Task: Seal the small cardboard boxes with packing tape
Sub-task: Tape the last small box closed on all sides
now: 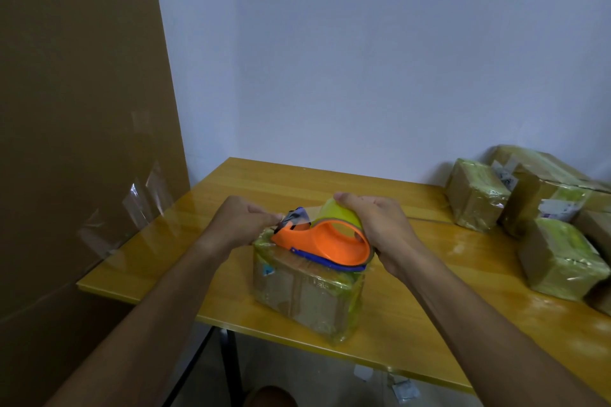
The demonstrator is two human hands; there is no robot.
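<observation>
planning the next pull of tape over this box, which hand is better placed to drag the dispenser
Right. The right hand already grips the tape roll on the orange dispenser atop the box, while the left hand pinches at its front end.

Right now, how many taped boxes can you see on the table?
At least 5: one box under the tape dispenser at centre, four stacked at the right edge. More may be hidden beyond the frame.

Pale blue-white wall point(380, 59) far. Yellow wooden table point(446, 274) on dark legs point(231, 363). Large brown cardboard sheet point(76, 109) upright left. Grey floor point(297, 383) near.
</observation>
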